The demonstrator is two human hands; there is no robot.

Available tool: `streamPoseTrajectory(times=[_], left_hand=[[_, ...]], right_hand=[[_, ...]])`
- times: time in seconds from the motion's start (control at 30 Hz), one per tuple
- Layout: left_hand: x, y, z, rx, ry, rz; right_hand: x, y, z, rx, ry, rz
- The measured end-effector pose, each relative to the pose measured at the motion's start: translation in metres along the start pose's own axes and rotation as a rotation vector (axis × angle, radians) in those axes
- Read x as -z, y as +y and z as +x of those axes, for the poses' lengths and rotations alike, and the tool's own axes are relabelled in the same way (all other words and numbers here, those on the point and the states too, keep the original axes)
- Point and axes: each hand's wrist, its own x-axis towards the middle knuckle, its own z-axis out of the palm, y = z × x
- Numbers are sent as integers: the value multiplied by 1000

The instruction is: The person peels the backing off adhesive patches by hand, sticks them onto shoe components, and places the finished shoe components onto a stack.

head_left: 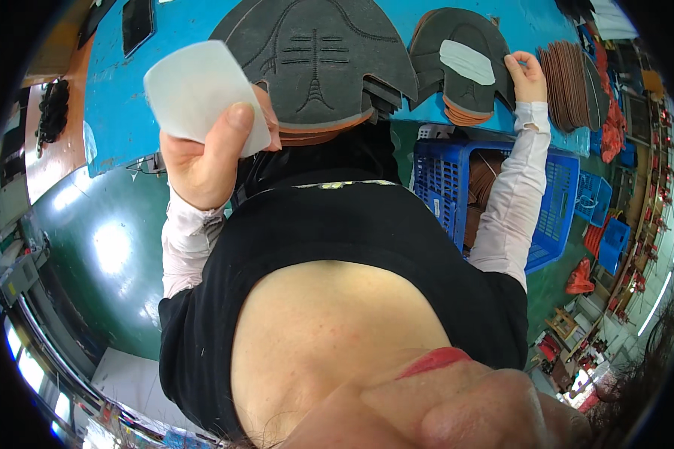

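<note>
My left hand point(206, 153) is raised in front of my chest and pinches a thin white sheet piece point(195, 86) between thumb and fingers. On the blue table point(112, 82) lies a stack of dark grey shoe upper pieces point(314, 60) just right of that hand. My right hand point(528, 75) reaches out to the table's edge and rests its fingers on a second dark stack point(464, 82), which carries a white patch point(468, 62) on top. Both forearms wear pale sleeves.
A blue plastic crate point(554, 202) with brown pieces stands under the table at the right. A fanned row of reddish-brown pieces point(569, 75) lies at the table's far right. Green floor point(105, 247) spreads to the left. Shelves and red items crowd the right rim.
</note>
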Motion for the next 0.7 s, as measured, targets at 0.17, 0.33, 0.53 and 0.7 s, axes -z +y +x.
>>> streamPoseTrajectory(times=[0.17,0.33,0.53,0.7], left_hand=[[2,-4,4,171,-50,-2],[-6,1,14,349,-90,-99],[-5,4,11,353,-117,-42],[17,5,0,358,-161,46]], right_hand=[[7,-5,3,-51,-72,-37],[-26,-104,-22,133,263,-183],[-138,-256,-98,239,-524,564],[-166,-268,-99,213,-563,459]])
